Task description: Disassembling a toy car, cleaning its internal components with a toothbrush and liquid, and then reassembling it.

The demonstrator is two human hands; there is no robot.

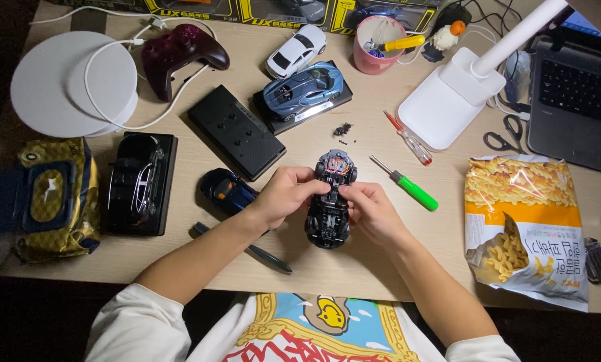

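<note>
Pale wood-grain desktop (354, 261) is filling the view under lamp light, crowded with model cars and tools. At its centre, both hands are holding a dark model car chassis (330, 201), body shell off, nose pointing toward twelve o'clock, red wiring showing at the front end. The left hand (284, 196) is wrapping its fingers round the chassis's nine o'clock flank; the right hand (371, 211) is closing on the three o'clock flank, thumb pressing near the middle. Both are gripping narrowly, lifting it just off the desk, as far as can be told.

It is looking like die-cast metal and hard plastic: stiff, small, probably heavier than its size suggests, with smooth painted faces that could slip. The exposed wires and small front fittings are likely fragile, so the solid side sills and wheel arches are seeming the safest places to hold.

Toward one o'clock a green-handled screwdriver (408, 186) is lying near the right hand, with a red-and-clear screwdriver (409, 139) beyond it. Tiny dark screws (343, 129) are sitting loose at twelve o'clock. A glossy blue model car (305, 89) on a black plinth and a white model car (296, 51) are resting farther up. At nine o'clock a dark blue body shell (225, 190) is lying just beside the left wrist, and a black pen (250, 250) is angling under the forearm. At three o'clock a crinkly orange snack bag (523, 228) is lying open; a white desk lamp (451, 97) is standing at two o'clock.
</note>
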